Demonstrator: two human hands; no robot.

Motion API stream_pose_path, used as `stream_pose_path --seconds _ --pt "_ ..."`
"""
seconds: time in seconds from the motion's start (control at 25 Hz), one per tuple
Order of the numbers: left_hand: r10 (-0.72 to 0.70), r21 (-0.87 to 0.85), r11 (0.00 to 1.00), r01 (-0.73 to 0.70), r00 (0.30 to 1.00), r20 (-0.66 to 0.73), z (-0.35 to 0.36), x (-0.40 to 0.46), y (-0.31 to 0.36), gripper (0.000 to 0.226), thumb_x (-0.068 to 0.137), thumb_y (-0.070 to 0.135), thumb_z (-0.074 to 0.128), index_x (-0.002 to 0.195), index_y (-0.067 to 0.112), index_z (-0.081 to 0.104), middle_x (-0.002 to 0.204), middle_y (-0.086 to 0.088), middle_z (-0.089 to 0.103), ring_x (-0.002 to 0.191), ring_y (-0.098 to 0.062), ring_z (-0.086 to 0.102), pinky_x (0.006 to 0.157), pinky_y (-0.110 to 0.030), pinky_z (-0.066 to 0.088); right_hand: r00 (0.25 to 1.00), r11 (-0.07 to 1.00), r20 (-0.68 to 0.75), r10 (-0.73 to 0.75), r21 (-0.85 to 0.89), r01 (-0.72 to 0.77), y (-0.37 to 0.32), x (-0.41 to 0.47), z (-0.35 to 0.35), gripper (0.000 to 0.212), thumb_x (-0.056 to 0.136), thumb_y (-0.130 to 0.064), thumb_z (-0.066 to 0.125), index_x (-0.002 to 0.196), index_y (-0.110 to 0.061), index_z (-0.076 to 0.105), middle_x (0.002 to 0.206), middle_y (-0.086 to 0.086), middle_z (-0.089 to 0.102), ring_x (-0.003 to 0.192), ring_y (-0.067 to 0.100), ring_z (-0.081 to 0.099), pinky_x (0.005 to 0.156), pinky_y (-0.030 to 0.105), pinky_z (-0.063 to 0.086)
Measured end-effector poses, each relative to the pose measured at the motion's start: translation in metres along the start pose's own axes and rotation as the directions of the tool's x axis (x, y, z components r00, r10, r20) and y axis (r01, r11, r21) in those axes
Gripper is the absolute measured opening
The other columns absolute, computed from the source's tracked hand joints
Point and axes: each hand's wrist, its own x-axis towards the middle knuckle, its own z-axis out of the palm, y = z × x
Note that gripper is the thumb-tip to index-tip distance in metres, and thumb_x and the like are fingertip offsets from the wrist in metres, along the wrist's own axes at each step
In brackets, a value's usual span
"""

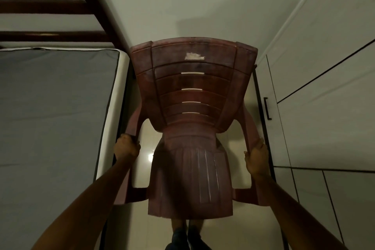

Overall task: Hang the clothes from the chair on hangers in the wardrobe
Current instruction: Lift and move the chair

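Observation:
A dark red plastic armchair (192, 128) fills the middle of the head view, its slatted back towards the far wall and its seat bare, with no clothes on it. My left hand (126, 147) grips the left armrest near its rear bend. My right hand (256, 157) grips the right armrest the same way. The chair sits in the narrow gap between the bed and the wardrobe. White wardrobe doors (316, 107) with a black handle (267, 108) stand shut at the right. No hangers or clothes are in view.
A bed with a grey mattress (52, 111) runs along the left, right next to the chair. A dark wooden ladder frame (89, 0) rises behind it against the pale wall. Glossy floor tiles (148, 156) show under the chair, with my feet (186, 237) below.

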Motion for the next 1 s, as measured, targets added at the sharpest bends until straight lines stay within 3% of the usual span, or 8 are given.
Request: stream_pose_path --seconds 0.32,0.52,0.72,1.0 --pt "0.045 0.017 0.999 -0.044 0.997 -0.056 -0.037 0.104 0.08 0.033 0.09 0.024 0.075 0.117 0.006 0.069 0.107 -0.01 0.072 0.095 -0.027 0.071 0.076 -0.036 0.057 0.998 0.999 -0.034 -0.047 0.009 0.047 -0.077 0.118 -0.02 0.097 0.091 -0.02 0.076 0.157 0.009 0.011 0.144 0.034 0.044 0.132 0.049 0.047 0.111 0.056 0.043" --pt "0.092 0.024 0.996 -0.09 0.993 -0.076 -0.059 0.177 0.138 0.033 0.09 0.024 0.075 0.117 0.005 0.068 0.106 -0.012 0.072 0.095 -0.029 0.071 0.07 -0.031 0.048 0.995 0.998 -0.08 -0.061 0.022 0.062 -0.135 0.196 -0.04 0.089 0.086 -0.01 0.08 0.151 0.015 0.024 0.134 0.039 0.049 0.119 0.054 0.054 0.098 0.056 0.049" --pt "0.114 0.024 0.993 -0.112 0.99 -0.084 -0.08 0.246 0.185 0.032 0.091 0.024 0.074 0.117 0.008 0.07 0.103 -0.01 0.073 0.092 -0.028 0.071 0.066 -0.03 0.047 0.996 0.998 -0.086 -0.028 0.049 0.033 -0.187 0.262 -0.052 0.09 0.087 -0.011 0.079 0.154 0.01 0.021 0.14 0.036 0.045 0.128 0.053 0.048 0.103 0.057 0.046" --pt "0.125 0.059 0.991 -0.119 0.986 -0.108 -0.103 0.309 0.23 0.036 0.09 0.024 0.075 0.116 0.002 0.067 0.107 -0.017 0.071 0.1 -0.035 0.069 0.08 -0.041 0.054 0.993 0.999 -0.112 -0.043 0.012 0.045 -0.239 0.33 -0.063 0.09 0.091 -0.015 0.075 0.156 0.005 0.015 0.145 0.034 0.041 0.133 0.051 0.044 0.107 0.057 0.043"
